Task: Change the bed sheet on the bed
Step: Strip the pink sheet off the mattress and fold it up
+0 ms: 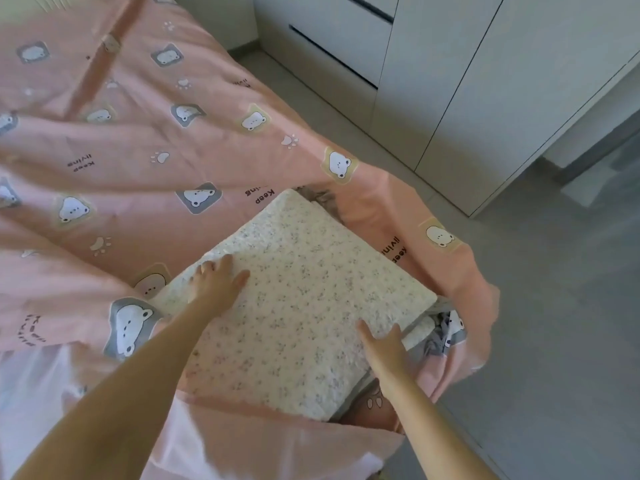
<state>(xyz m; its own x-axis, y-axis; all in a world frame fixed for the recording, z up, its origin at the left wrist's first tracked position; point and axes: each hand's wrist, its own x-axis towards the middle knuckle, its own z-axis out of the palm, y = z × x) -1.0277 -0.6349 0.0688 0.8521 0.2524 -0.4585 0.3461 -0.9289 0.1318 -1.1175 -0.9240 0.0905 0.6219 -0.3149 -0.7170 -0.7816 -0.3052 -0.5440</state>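
Pad [304, 289] is handled over pink sheet [138, 150].
Left hand [218, 282] is laid flat on it; its edge is gripped by right hand [384, 341], sheet bunched just beyond.

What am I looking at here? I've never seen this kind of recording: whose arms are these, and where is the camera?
No machine here: a person works with bare hands. The one picture comes from a wide-angle camera on their head, looking forward and down, so both arms enter from below. A rumpled pink bear-print sheet is spread out in front. On it, near its right corner, lies a white speckled pillow. The left hand lies flat on the pillow's left edge, fingers straight. The right hand rests at its right edge; whether its fingers grip there is unclear. Grey bear-print fabric peeks out beside it. Beyond are a white wardrobe and grey floor.
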